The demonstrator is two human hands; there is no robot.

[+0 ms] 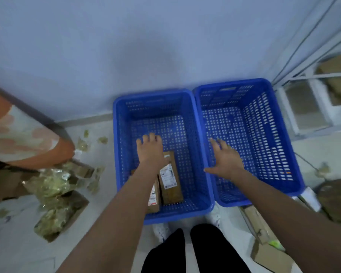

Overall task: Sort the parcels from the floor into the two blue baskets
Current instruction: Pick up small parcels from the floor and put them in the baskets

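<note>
Black trouser legs [195, 251] and white shoes [161, 230] sit closest, right at the near rim of the 2 blue baskets. Both bare arms reach out over them. Left hand [150, 147] hangs over the left basket [122, 154], fingers spread and loose, holding nothing; its forearm covers part of the 2 parcels below. Right hand [225, 160] hovers over the right basket [280, 134], fingers splayed wide, also holding nothing. Off to the left, an orange patterned bundle [26, 138] leans in, with crumpled plastic wrap [53, 186] and an open carton [63, 215] strewn beneath it. To the right, more brown boxes [270, 257] lie on the floor, one lumpy parcel [337, 198] beside the right basket, and a white metal rack [307, 107] behind. Inside the left basket, 2 brown cardboard parcels lie flat side by side, touching: the longer one [170, 184] on the right, the other [154, 200] half hidden under the arm. Each carries a white shipping label, one with a red strip; the print is too blurred to read. The right basket shows only its perforated floor.
</note>
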